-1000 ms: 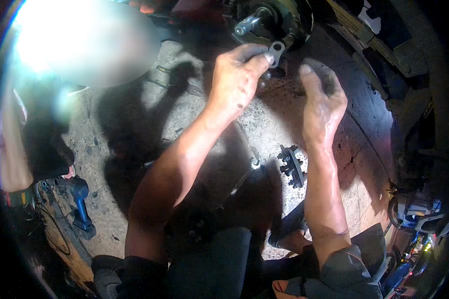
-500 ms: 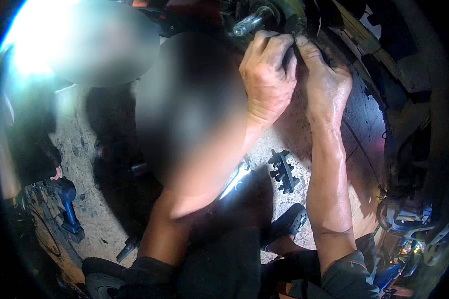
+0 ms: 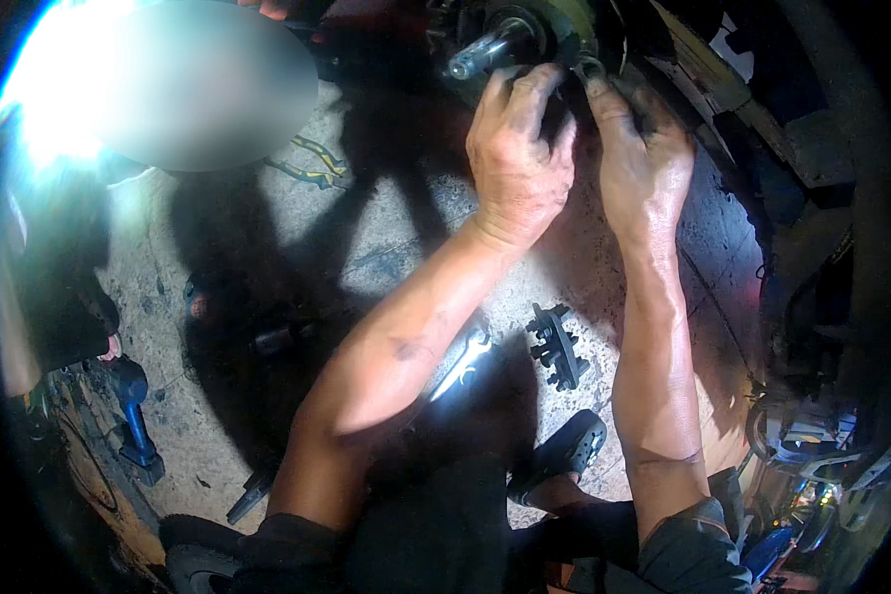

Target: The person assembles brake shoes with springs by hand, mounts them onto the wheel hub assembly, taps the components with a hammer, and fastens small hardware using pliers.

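Observation:
At the top, a dark wheel hub (image 3: 569, 25) carries a shiny shaft (image 3: 485, 51) pointing down-left. My left hand (image 3: 520, 153) is raised just below the shaft, fingers curled at the hub's lower side; what they grip is hidden. My right hand (image 3: 643, 158) is beside it, thumb pressed at a small grey metal piece (image 3: 589, 67) on the hub's lower edge, its other fingers curled and partly hidden. Below my hands on the floor lie a spanner (image 3: 460, 361) and a black bracket-like part with bolts (image 3: 556, 346).
Yellow-black pliers (image 3: 309, 171) and a blue cordless tool (image 3: 139, 431) lie on the stained floor (image 3: 188, 386). A co-worker's hand (image 3: 109, 346) shows at left, below bright glare. My sandalled foot (image 3: 574, 450) is low centre; dark metal framework (image 3: 802, 148) lines the right.
My left hand has moved right and turned, bringing the grey plate it held up to the hub, where that is now mostly hidden. My right hand has risen to meet it.

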Motion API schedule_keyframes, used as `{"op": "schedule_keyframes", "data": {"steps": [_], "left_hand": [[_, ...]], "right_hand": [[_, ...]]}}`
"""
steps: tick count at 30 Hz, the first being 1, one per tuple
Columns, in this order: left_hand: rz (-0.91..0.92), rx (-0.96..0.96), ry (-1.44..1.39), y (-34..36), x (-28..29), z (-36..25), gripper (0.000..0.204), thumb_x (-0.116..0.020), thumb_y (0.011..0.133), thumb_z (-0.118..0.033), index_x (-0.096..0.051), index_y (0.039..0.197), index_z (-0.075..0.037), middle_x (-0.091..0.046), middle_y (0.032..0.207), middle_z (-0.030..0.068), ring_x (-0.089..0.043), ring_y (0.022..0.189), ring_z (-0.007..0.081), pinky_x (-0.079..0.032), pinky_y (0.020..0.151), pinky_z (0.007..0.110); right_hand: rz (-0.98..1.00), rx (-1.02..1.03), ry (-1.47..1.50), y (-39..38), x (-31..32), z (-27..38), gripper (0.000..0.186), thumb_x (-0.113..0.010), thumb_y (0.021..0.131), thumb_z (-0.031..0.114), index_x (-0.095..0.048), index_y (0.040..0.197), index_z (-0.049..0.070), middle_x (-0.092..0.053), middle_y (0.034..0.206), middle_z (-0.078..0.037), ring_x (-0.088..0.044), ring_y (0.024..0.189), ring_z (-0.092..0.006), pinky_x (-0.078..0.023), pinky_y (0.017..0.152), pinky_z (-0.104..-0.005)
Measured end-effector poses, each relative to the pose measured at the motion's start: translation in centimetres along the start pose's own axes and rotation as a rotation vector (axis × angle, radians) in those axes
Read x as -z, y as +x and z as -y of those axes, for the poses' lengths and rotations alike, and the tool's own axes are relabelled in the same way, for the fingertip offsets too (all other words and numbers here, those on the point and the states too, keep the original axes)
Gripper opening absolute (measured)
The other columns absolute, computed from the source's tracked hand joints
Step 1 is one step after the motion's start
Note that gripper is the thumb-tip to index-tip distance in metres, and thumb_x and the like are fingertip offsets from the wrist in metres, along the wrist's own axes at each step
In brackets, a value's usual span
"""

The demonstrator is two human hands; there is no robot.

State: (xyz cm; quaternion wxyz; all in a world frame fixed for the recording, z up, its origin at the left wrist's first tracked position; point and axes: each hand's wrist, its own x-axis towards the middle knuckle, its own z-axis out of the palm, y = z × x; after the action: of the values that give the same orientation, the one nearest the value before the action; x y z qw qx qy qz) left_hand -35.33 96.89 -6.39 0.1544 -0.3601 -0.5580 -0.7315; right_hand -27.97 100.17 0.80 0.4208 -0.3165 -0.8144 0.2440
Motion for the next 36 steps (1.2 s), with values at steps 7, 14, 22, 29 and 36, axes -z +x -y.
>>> {"op": "schedule_keyframes", "data": {"steps": [7, 14, 22, 29, 36], "left_hand": [[0.040, -0.010, -0.024, 0.2, -0.2, -0.1, 0.037, -0.068, 0.066, 0.005, -0.058, 0.102, 0.001, -0.060, 0.093, 0.0149, -0.061, 0.086, 0.0312, -0.050, 0.076, 0.035], [0.082, -0.015, 0.038, 0.6, 0.3, -0.4, 0.037, -0.063, 0.066, 0.009, -0.058, 0.101, 0.002, -0.060, 0.090, 0.0166, -0.062, 0.083, 0.0321, -0.050, 0.073, 0.034], [0.085, -0.065, 0.088, 1.2, 0.3, 0.0, 0.032, -0.067, 0.063, 0.000, -0.060, 0.094, 0.001, -0.059, 0.083, 0.0170, -0.060, 0.072, 0.0359, -0.051, 0.064, 0.038], [0.150, -0.049, 0.074, 1.5, 1.0, -0.2, 0.032, -0.065, 0.064, 0.001, -0.060, 0.096, 0.001, -0.059, 0.085, 0.0168, -0.061, 0.077, 0.0364, -0.051, 0.067, 0.037], [0.230, -0.019, 0.087, 1.4, 1.4, 0.0, 0.036, -0.066, 0.066, -0.001, -0.059, 0.101, 0.000, -0.060, 0.089, 0.0167, -0.061, 0.080, 0.0354, -0.051, 0.071, 0.038]], "right_hand": [[0.013, 0.067, -0.094, 0.8, 0.3, -0.4, 0.023, -0.062, 0.087, 0.021, -0.066, 0.093, -0.001, -0.067, 0.080, -0.018, -0.061, 0.068, -0.0215, -0.047, 0.068, -0.0320], [-0.015, 0.080, -0.118, 0.7, -0.1, -0.3, 0.024, -0.063, 0.086, 0.022, -0.067, 0.090, -0.001, -0.066, 0.075, -0.018, -0.061, 0.063, -0.0239, -0.047, 0.064, -0.0324], [-0.022, 0.110, -0.129, 0.3, 0.0, -0.5, 0.022, -0.065, 0.085, 0.020, -0.066, 0.088, -0.001, -0.065, 0.074, -0.017, -0.059, 0.062, -0.0244, -0.047, 0.063, -0.0323], [0.040, 0.082, -0.161, 1.0, 0.1, -0.6, 0.025, -0.065, 0.085, 0.024, -0.064, 0.087, -0.001, -0.065, 0.074, -0.018, -0.060, 0.064, -0.0254, -0.047, 0.064, -0.0333], [0.020, 0.069, -0.127, 0.5, -0.1, -1.2, 0.022, -0.066, 0.083, 0.019, -0.063, 0.091, -0.001, -0.067, 0.079, -0.014, -0.063, 0.069, -0.0225, -0.049, 0.067, -0.0333]]}}
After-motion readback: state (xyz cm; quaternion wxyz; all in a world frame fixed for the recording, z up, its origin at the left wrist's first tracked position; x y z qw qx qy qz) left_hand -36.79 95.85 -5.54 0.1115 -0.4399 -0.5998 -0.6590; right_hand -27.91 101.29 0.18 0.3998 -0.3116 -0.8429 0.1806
